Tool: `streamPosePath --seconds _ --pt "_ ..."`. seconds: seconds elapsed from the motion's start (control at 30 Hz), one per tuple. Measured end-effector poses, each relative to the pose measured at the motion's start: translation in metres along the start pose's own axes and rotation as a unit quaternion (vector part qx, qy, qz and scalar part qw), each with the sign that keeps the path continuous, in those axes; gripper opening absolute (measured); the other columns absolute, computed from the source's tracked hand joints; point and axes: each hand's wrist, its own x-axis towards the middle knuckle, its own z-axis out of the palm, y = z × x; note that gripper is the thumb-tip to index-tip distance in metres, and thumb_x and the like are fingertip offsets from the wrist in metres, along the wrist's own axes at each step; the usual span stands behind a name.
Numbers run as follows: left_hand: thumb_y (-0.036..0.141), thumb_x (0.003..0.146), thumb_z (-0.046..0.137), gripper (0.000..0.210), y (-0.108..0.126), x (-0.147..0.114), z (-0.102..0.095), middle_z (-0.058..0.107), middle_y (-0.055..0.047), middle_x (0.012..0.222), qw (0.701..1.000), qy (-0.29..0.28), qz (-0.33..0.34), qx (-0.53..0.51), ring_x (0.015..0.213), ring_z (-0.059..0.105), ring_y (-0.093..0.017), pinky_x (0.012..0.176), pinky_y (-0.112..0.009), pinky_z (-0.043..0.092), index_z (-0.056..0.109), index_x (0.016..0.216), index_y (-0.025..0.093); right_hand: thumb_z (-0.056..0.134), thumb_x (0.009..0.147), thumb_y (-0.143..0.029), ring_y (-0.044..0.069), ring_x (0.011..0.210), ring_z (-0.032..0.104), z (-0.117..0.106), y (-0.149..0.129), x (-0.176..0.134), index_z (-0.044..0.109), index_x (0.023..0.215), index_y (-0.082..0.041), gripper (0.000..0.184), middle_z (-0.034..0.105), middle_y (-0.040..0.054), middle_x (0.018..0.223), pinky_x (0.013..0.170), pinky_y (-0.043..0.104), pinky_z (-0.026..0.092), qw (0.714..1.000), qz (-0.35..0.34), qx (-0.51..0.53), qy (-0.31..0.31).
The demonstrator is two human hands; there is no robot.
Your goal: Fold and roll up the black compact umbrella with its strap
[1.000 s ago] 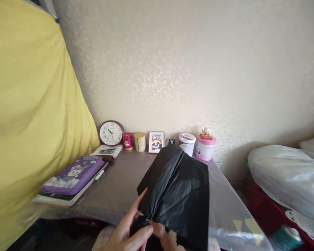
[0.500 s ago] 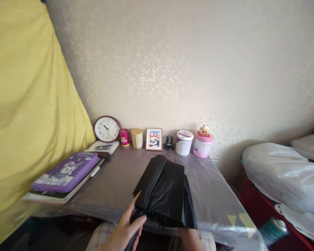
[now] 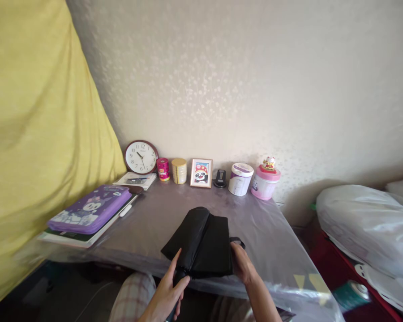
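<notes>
Over the near edge of the tabletop (image 3: 147, 223), steady the black umbrella (image 3: 206, 248) with left hand (image 3: 169, 290) clamped round its handle (image 3: 179, 276), and, as judged best, press the loose panels flat with right hand (image 3: 243, 263), set against the fabric's right edge and partly hidden behind it, so cannot tell whether pinching. Guide the strap (image 3: 237, 240) clear of the pleats to avoid trapping it. Looks uniformly black and smooth, loosely gathered into two broad panels with a lengthwise fold between, blunt end far, handle near, small loop of strap at right.
</notes>
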Motion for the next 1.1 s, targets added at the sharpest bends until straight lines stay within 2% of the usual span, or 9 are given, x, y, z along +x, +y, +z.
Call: streamPosePath --seconds 0.1,0.2,0.33,0.57,0.63,0.73,0.87,1.0,1.1 --pt "0.046 0.083 0.044 0.081 -0.006 0.003 0.001 0.043 0.010 0.051 1.000 0.003 0.000 0.001 0.033 0.044 -0.009 0.030 -0.017 0.036 -0.011 0.140 0.033 0.063 0.064 -0.038 0.011 0.053 0.050 -0.014 -0.006 -0.011 0.057 0.069 -0.019 0.021 0.054 -0.0018 0.060 0.047 0.021 0.039 0.999 0.038 -0.037 0.000" --pt "0.045 0.084 0.044 0.078 -0.011 0.006 0.001 0.043 0.011 0.051 1.000 0.008 0.011 0.001 0.032 0.044 -0.008 0.030 -0.016 0.036 -0.009 0.140 0.036 0.067 0.059 -0.041 0.015 0.064 0.058 -0.028 -0.017 -0.025 0.059 0.072 -0.018 0.028 0.060 0.0003 0.067 0.052 0.023 0.044 0.992 0.043 -0.110 -0.033" --pt "0.045 0.086 0.042 0.076 -0.014 0.008 0.001 0.044 0.010 0.053 1.000 0.014 0.015 0.012 0.032 0.046 -0.008 0.030 -0.015 0.036 -0.010 0.140 0.034 0.065 0.058 -0.051 0.021 0.071 0.063 -0.037 -0.027 -0.036 0.064 0.078 -0.015 0.041 0.065 0.0064 0.074 0.054 0.027 0.047 0.981 0.032 -0.190 0.005" --pt "0.042 0.088 0.038 0.072 -0.008 0.004 0.002 0.043 0.010 0.052 0.998 0.017 0.008 0.056 0.034 0.050 -0.010 0.031 -0.016 0.038 -0.010 0.140 0.032 0.052 0.070 -0.062 0.016 0.058 0.057 -0.017 -0.020 -0.031 0.062 0.090 -0.017 0.050 0.060 0.0029 0.069 0.049 0.025 0.046 0.975 -0.083 -0.207 0.005" --pt "0.043 0.088 0.038 0.072 -0.008 0.004 0.002 0.045 0.009 0.055 0.998 0.020 0.013 0.066 0.035 0.051 -0.010 0.031 -0.016 0.038 -0.009 0.141 0.032 0.048 0.074 -0.061 0.017 0.057 0.056 -0.010 -0.019 -0.028 0.061 0.093 -0.017 0.049 0.060 0.0030 0.068 0.050 0.026 0.045 0.955 -0.123 -0.269 0.018" --pt "0.045 0.088 0.038 0.070 -0.008 0.004 0.001 0.052 0.005 0.067 0.997 0.023 0.017 0.068 0.036 0.053 -0.009 0.031 -0.017 0.039 -0.007 0.140 0.034 0.049 0.076 -0.057 0.019 0.066 0.058 -0.003 -0.021 -0.024 0.063 0.095 -0.017 0.046 0.063 0.0054 0.074 0.061 0.029 0.044 0.909 -0.186 -0.367 0.069" --pt "0.041 0.089 0.035 0.068 -0.005 0.004 0.001 0.057 0.000 0.077 0.996 0.020 0.003 0.081 0.037 0.053 -0.009 0.031 -0.017 0.039 -0.008 0.140 0.033 0.051 0.075 -0.053 0.019 0.065 0.056 0.004 -0.031 -0.021 0.065 0.091 -0.018 0.042 0.062 0.0046 0.072 0.064 0.030 0.041 0.868 -0.217 -0.435 0.099" --pt "0.036 0.090 0.034 0.067 0.002 0.001 0.002 0.061 -0.004 0.079 0.994 0.023 -0.010 0.106 0.039 0.055 -0.010 0.033 -0.017 0.040 -0.009 0.141 0.031 0.050 0.076 -0.050 0.018 0.061 0.054 0.009 -0.037 -0.016 0.063 0.100 -0.017 0.043 0.059 0.0021 0.066 0.062 0.029 0.039 0.862 -0.226 -0.447 0.082" --pt "0.037 0.090 0.033 0.066 0.004 0.000 0.003 0.062 -0.009 0.091 0.992 0.027 -0.006 0.126 0.039 0.054 -0.010 0.033 -0.018 0.040 -0.008 0.141 0.031 0.050 0.076 -0.049 0.018 0.061 0.054 0.012 -0.036 -0.010 0.059 0.105 -0.014 0.046 0.057 0.0011 0.064 0.062 0.030 0.041 0.869 -0.240 -0.426 0.074"
